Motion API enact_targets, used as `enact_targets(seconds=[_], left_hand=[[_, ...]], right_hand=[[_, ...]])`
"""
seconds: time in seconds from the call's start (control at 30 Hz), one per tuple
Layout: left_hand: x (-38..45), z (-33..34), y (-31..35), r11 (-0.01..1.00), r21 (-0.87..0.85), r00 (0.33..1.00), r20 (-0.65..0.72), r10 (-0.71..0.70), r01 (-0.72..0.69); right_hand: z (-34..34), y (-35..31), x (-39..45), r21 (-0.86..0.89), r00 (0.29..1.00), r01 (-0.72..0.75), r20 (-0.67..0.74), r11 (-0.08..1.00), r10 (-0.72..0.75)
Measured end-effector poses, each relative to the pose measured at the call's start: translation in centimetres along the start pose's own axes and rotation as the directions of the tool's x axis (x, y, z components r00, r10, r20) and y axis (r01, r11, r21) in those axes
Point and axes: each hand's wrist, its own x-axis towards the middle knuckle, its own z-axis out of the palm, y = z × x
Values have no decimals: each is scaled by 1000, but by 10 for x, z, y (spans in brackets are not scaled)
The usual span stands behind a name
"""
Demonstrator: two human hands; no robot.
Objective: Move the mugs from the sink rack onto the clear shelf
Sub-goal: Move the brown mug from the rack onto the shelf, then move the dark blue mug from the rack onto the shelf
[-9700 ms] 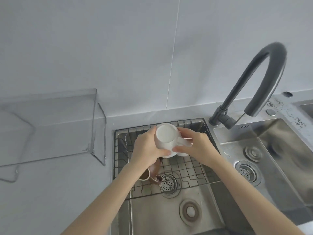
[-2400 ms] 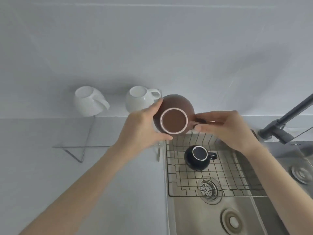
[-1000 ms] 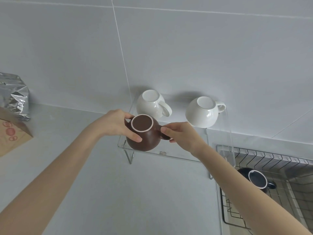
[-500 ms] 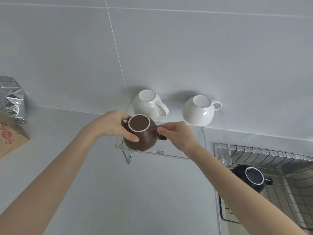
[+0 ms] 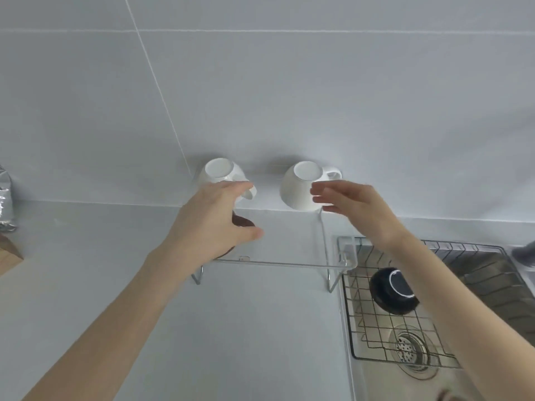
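Observation:
Two white mugs (image 5: 220, 171) (image 5: 298, 188) lie upside down at the back of the clear shelf (image 5: 275, 264). A brown mug (image 5: 242, 221) stands on the shelf's front left, mostly hidden under my left hand (image 5: 214, 224), whose fingers are spread over it and not wrapped round it. My right hand (image 5: 347, 202) hovers open in front of the right white mug and holds nothing. A dark blue mug (image 5: 390, 293) with a white rim lies on the wire sink rack (image 5: 362, 331), partly behind my right forearm.
The steel sink with its drain (image 5: 411, 348) lies under the rack at the lower right. A blurred dark tap (image 5: 524, 253) shows at the right edge. A silver foil bag (image 5: 4, 204) and a brown box corner stand at the far left of the grey counter.
The brown mug came from the rack to the shelf's front left. My right hand has let go of its handle and moved right, and my left hand's fingers have spread.

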Motion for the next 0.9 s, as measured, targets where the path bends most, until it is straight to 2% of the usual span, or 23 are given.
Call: enact_targets(seconds=[0.1, 0.17, 0.23, 0.37, 0.43, 0.6, 0.77, 0.9], left_hand=[[-10, 47, 57, 952, -220, 977, -66, 203, -213], [-12, 88, 87, 900, -352, 961, 1, 277, -259], [-10, 134, 112, 870, -437, 945, 112, 306, -230], [2, 220, 137, 874, -482, 898, 354, 260, -63], [11, 253, 142, 894, -447, 890, 410, 197, 8], [32, 309, 141, 925, -361, 900, 433, 55, 117], [42, 343, 140, 916, -378, 907, 418, 41, 133], [44, 352, 135, 909, -391, 912, 409, 29, 147]], right_hand=[[-78, 13, -33, -16, 984, 0, -177, 1000, -3], [-121, 36, -53, -42, 960, -50, -278, 998, 36], [-155, 64, -69, -79, 931, -123, -354, 989, 88], [-185, 131, -87, -194, 898, -284, -396, 939, 190], [-189, 163, -88, -253, 897, -351, -368, 901, 246], [-179, 217, -75, -365, 899, -426, -277, 828, 340], [-177, 247, -68, -382, 893, -442, -271, 812, 358], [-179, 256, -65, -330, 882, -446, -322, 832, 345]])
